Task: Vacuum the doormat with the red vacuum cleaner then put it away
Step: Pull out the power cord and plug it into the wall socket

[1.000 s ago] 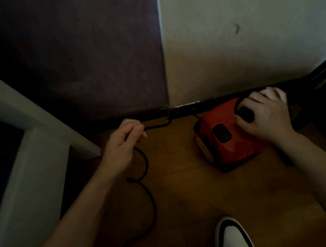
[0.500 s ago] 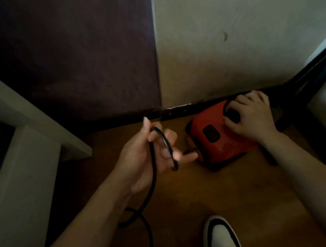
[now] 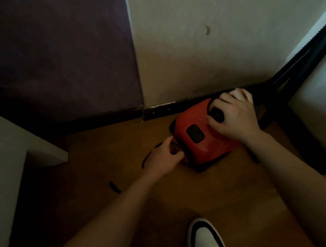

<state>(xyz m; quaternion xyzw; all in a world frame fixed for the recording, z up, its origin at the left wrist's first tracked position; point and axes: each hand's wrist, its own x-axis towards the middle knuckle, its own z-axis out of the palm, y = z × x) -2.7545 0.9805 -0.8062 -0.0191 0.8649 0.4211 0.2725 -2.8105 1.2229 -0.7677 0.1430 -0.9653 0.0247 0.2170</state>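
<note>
Since half a sec ago, L hand (image 3: 162, 158) has dropped to the rear end of the red plastic canister vacuum cleaner (image 3: 211, 145), at its 8 o'clock, pinching the thin black power cord (image 3: 145, 159). R hand (image 3: 233, 120) stays curled over its black top handle (image 3: 217, 113). I see the vac on brown wood floor (image 3: 104, 163) by the skirting (image 3: 106, 118), 12 o'clock from a white-and-black shoe (image 3: 206, 235).

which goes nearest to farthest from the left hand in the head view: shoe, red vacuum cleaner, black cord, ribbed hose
1. black cord: in the left hand, looping out to its left.
2. red vacuum cleaner: just right of the fingertips.
3. shoe: at the bottom edge, nearer the person.
4. ribbed hose: far right corner, beyond the vacuum.
</note>
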